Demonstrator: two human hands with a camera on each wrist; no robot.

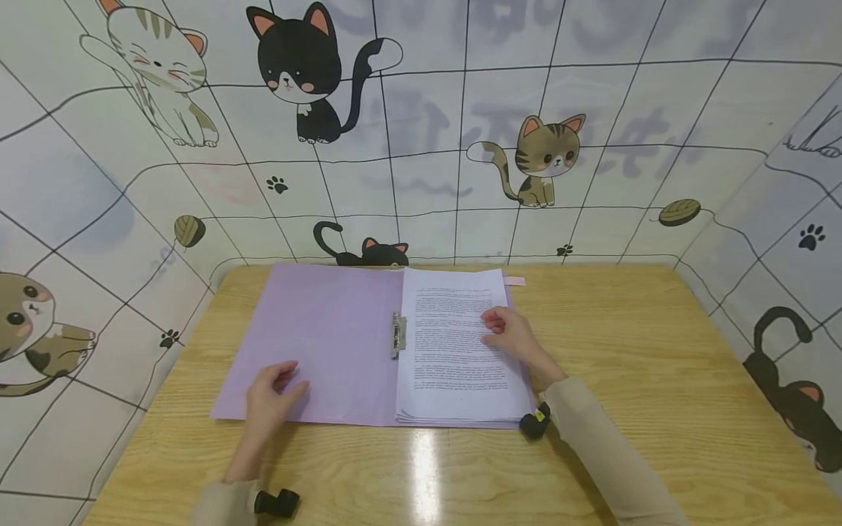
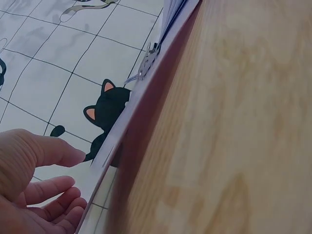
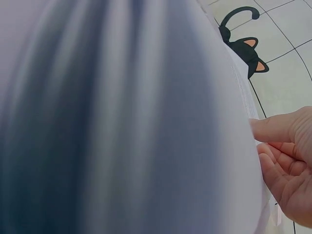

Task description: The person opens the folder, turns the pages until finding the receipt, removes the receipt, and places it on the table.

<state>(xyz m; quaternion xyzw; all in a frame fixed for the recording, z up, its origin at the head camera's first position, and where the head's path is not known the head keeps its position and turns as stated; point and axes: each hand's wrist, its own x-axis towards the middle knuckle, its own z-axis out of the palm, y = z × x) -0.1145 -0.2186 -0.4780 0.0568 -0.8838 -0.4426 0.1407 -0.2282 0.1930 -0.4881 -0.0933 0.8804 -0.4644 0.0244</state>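
Observation:
A purple folder lies spread flat on the table, with a metal clip at its spine. On its right half sits a stack of printed paper sheets. My left hand is over the lower part of the left cover, fingers loosely bent and thumb apart from them, with nothing between. My right hand lies over the right side of the sheets, fingers relaxed. In the right wrist view, the thumb and fingertips of that hand are right at the paper's surface, and the sheets fill much of the picture.
A pink tab sticks out past the folder's upper right edge. The wooden table extends on both sides and in front. Behind it stands a wall covering with printed cats. Each wrist bears a black camera.

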